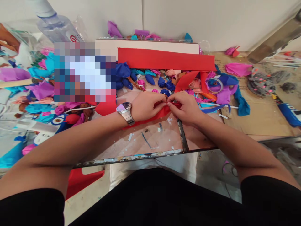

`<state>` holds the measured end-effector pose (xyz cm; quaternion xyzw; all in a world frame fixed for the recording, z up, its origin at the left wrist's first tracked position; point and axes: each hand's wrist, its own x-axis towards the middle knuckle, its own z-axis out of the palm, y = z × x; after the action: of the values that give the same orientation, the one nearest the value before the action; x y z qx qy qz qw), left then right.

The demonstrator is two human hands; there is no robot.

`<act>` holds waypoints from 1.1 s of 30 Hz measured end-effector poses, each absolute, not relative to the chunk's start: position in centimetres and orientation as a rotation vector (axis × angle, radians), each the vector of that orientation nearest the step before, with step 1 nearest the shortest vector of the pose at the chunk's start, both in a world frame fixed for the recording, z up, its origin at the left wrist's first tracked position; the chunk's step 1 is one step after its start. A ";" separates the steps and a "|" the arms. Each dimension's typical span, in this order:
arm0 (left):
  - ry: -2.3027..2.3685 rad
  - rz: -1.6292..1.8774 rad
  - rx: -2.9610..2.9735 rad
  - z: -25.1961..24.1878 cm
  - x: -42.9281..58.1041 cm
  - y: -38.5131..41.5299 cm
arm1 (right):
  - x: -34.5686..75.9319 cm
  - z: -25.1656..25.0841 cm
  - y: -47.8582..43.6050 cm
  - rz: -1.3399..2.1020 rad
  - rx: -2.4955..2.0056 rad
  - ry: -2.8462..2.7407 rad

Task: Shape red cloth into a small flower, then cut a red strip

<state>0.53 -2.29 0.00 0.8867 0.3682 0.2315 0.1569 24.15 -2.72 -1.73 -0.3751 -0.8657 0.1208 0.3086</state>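
Observation:
A piece of red fabric [158, 113] lies on the glass tabletop [152, 138] in front of me. My left hand [147, 105], with a silver watch [125, 112] on the wrist, pinches the fabric's upper edge. My right hand [187, 108] pinches the same edge right beside it, fingertips of both hands touching. Both hands are closed on the cloth. Behind them lies a long red fabric strip [166, 59] across a pale board [145, 45].
Blue, pink, purple and teal cloth bundles [150, 78] crowd the table behind and left. Tape rolls [218, 84] sit at the right, near cardboard [258, 116]. A plastic bottle [56, 25] lies at the upper left. A blurred patch covers part of the left.

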 end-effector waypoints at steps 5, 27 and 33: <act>1.040 0.670 2.624 -0.4 0.6 -2.5 | 24.1 -1.7 -2.7 0.307 -0.971 -2.308; 0.974 0.669 2.307 -0.8 0.6 -1.8 | 24.2 -1.3 -2.7 0.242 -1.053 -2.324; 0.976 0.687 2.326 -0.7 0.3 -1.6 | 24.2 -1.2 -2.7 0.232 -1.038 -2.329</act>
<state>0.34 -1.59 -0.72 0.8590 0.3604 0.2537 0.2604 24.18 -2.73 -1.20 -0.3886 -0.8715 0.0868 0.2864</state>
